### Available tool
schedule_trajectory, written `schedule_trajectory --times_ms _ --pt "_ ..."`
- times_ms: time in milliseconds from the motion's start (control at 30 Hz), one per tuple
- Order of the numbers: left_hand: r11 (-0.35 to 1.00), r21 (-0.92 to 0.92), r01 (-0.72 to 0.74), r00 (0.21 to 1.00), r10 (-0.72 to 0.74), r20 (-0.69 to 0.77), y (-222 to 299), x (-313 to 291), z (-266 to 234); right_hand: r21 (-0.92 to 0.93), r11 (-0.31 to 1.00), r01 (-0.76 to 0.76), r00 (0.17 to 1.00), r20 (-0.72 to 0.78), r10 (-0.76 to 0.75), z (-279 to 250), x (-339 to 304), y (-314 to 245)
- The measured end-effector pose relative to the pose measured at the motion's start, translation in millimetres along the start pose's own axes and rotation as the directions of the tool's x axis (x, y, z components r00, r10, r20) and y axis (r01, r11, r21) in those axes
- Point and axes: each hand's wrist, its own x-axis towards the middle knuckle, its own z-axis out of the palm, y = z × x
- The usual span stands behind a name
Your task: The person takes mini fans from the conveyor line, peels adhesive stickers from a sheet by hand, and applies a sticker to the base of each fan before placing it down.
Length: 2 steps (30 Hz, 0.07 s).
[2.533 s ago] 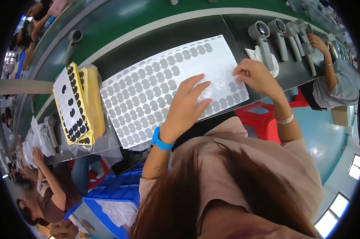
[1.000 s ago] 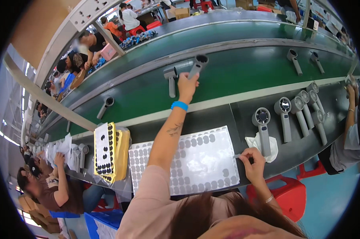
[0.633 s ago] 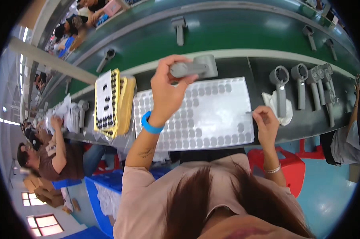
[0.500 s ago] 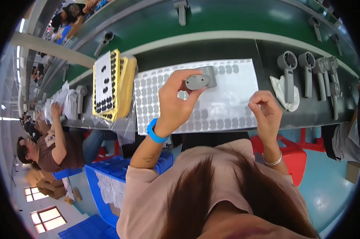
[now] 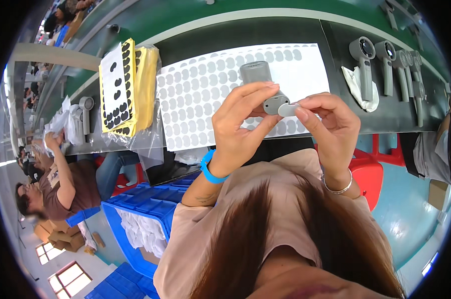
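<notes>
My left hand (image 5: 243,117) is closed around a grey handheld fan (image 5: 255,73), its handle end turned up toward me and showing small dark holes. A small light-grey sticker (image 5: 288,110) is pinched between the thumb and fingertips of my right hand (image 5: 330,117). The sticker lies against or just over one edge of the handle end; whether it touches cannot be told. Both hands are above a white sheet of grey kidney-shaped stickers (image 5: 185,105) on the black table. The left fingers hide part of the fan's handle.
Yellow-backed sheets with black stickers (image 5: 145,89) lie left of the white sheet, beside clear plastic. Several grey fans (image 5: 365,74) and a white cloth (image 5: 356,88) are at right. A blue crate (image 5: 131,249) stands lower left; a person (image 5: 68,184) sits further left.
My right hand has moved left to the fan's handle end, now with a sticker in its fingers. My left hand has brought the fan slightly right, and the view has shifted.
</notes>
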Motion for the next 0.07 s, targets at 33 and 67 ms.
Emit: schedule_trajectory --times_ms 33,67 --pt "0.998 -0.037 0.042 0.999 -0.042 0.004 0.8 -1.1 0.4 -0.001 1.0 -0.001 1.0 0.012 0.001 -1.0 -0.5 2.2" --pt "0.994 -0.078 0.073 0.997 -0.071 0.028 0.9 -1.9 0.2 -0.025 0.999 0.028 0.999 0.024 -0.028 -2.8 -0.3 4.5"
